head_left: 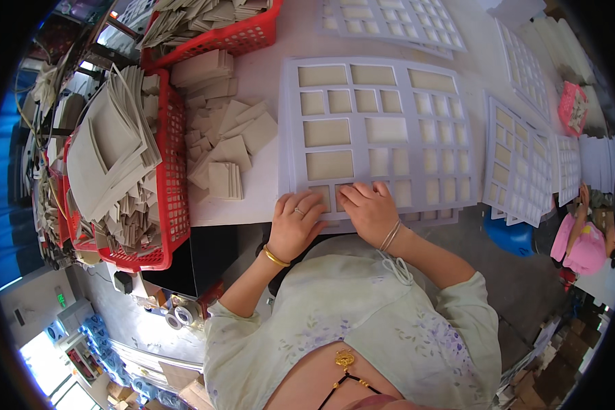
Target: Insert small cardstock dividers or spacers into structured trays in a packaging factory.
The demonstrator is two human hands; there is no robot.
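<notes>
A white board (359,78) with several rectangular windows lies in front of me, on top of similar boards. Grey cardboard shows in most windows. At the board's near edge, my left hand (296,222) is closed, its bent fingers resting beside a small window; what they hold, if anything, is hidden. Close to its right, my right hand (370,210) bends over the same edge, the fingertips at a small grey cardboard piece (339,199) between the hands. Left of the board lies a loose pile of grey cardboard pieces (229,152) in several sizes, some stacked.
Red plastic baskets (175,167) full of cardboard pieces stand along the left. More windowed boards (514,156) lie to the right and at the far side of the white table (290,29). Farther right are a pink basket (572,108), a blue stool (509,234) and a person in pink (581,246).
</notes>
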